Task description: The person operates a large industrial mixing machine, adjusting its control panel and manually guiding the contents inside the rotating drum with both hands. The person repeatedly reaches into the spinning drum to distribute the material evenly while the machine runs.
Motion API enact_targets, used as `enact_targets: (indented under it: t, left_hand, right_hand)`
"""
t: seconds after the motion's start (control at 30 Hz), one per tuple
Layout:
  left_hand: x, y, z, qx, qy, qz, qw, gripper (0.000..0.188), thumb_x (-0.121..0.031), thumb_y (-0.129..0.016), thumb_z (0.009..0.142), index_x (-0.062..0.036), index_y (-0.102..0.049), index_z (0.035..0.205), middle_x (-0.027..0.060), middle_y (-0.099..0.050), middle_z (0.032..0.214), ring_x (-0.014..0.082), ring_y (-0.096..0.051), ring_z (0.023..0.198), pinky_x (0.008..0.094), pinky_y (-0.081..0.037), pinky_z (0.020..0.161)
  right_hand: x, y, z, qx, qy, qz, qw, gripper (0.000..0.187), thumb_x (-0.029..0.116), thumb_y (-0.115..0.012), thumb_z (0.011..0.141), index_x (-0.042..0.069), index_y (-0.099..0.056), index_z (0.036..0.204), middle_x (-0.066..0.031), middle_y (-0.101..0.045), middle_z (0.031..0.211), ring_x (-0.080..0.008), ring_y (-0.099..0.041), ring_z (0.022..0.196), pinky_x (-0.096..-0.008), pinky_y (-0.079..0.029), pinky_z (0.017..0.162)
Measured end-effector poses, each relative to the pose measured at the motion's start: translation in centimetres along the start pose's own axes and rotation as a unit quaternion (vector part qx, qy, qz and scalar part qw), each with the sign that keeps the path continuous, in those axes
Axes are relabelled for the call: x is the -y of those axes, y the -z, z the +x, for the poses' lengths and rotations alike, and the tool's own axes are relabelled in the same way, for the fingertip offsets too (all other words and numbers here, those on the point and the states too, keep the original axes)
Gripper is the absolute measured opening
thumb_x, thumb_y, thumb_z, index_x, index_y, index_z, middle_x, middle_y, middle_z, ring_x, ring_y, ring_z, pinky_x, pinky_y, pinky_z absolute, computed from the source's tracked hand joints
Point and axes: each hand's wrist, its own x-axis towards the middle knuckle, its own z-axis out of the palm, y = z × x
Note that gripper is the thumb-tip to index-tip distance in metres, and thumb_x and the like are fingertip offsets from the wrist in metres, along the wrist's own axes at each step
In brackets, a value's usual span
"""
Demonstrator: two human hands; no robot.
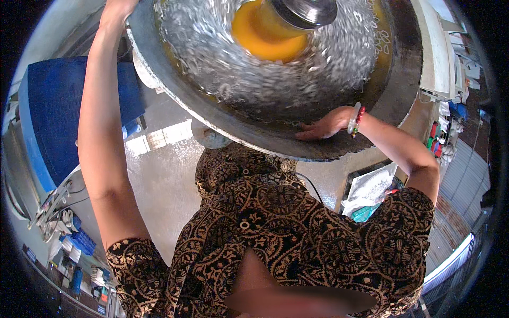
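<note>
A big round tub (405, 79) with a dark inner wall and a worn, pale rim fills the upper middle. Inside it lies a ring of many small shiny metal pieces (265, 79), smeared by motion. From the middle rises an orange-yellow hub (270, 45) topped by a shiny metal cap (307, 10). My right hand (331, 124), with bracelets at the wrist, reaches inside the near right part of the tub, fingers stretched out low by the wall; it grips nothing visible. My left hand (121, 6) is at the tub's far left rim; its fingers are cut off by the picture's edge.
A blue panel (55, 116) stands to the left. Beneath the tub's near side is a rounded grey part (209, 133). White and green plastic bags (371, 188) lie to the right by the floor. Shelves with assorted goods (442, 132) line the right side.
</note>
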Motion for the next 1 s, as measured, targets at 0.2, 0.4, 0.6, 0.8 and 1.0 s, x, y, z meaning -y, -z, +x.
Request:
enact_targets:
  t: [0.2,0.4,0.6,0.8,1.0]
  left_hand:
    - [-2.8,-0.3,-3.5,-0.045,-0.008,0.002,0.999,0.033,-0.016,-0.052,0.066,0.0139,-0.059,0.079,0.0193,-0.061,0.068,0.0258,-0.060,0.061,0.0384,-0.046,0.059]
    - [-5.1,-0.7,-6.2,-0.122,-0.057,0.070,0.988,0.032,-0.011,-0.051,0.063,0.0151,-0.058,0.078,0.0219,-0.060,0.065,0.0279,-0.060,0.059,0.0388,-0.045,0.055]
    - [-6.3,-0.6,-6.5,-0.097,-0.032,-0.007,0.995,0.033,-0.012,-0.054,0.062,0.0160,-0.059,0.078,0.0244,-0.060,0.066,0.0295,-0.060,0.062,0.0386,-0.046,0.058]
    - [-6.6,-1.2,-6.0,-0.091,0.013,-0.013,0.996,0.032,-0.009,-0.053,0.063,0.0161,-0.058,0.082,0.0230,-0.060,0.068,0.0296,-0.060,0.061,0.0384,-0.046,0.058]
    - [-5.3,-1.6,-4.9,-0.103,-0.014,-0.037,0.994,0.028,-0.008,-0.050,0.065,0.0154,-0.058,0.079,0.0220,-0.060,0.067,0.0295,-0.059,0.057,0.0389,-0.046,0.054]
  right_hand:
    - [-2.6,7.1,5.9,-0.116,-0.131,0.907,0.383,0.061,0.035,-0.039,0.089,0.008,-0.015,0.138,-0.0147,-0.009,0.144,-0.0253,-0.010,0.133,-0.0411,-0.017,0.107]
    - [-7.6,12.7,5.0,-0.474,-0.062,0.877,0.045,0.057,0.024,-0.051,0.087,0.006,-0.026,0.135,-0.0143,-0.024,0.140,-0.0278,-0.026,0.127,-0.0413,-0.030,0.103]
    - [-5.7,13.9,3.2,-0.227,-0.109,0.858,0.448,0.068,0.052,-0.031,0.090,0.008,-0.015,0.139,-0.0169,-0.032,0.137,-0.0258,-0.025,0.130,-0.0389,-0.022,0.106]
    - [-3.8,12.9,6.5,-0.230,-0.070,0.762,0.602,0.074,0.058,-0.014,0.089,0.005,-0.003,0.139,-0.0124,-0.002,0.146,-0.0235,-0.002,0.134,-0.0346,-0.006,0.109]
    - [-7.8,12.9,11.6,-0.370,-0.128,0.779,0.490,0.073,0.057,-0.017,0.090,0.006,-0.003,0.139,-0.0104,-0.003,0.146,-0.0208,-0.003,0.134,-0.0324,-0.006,0.109]
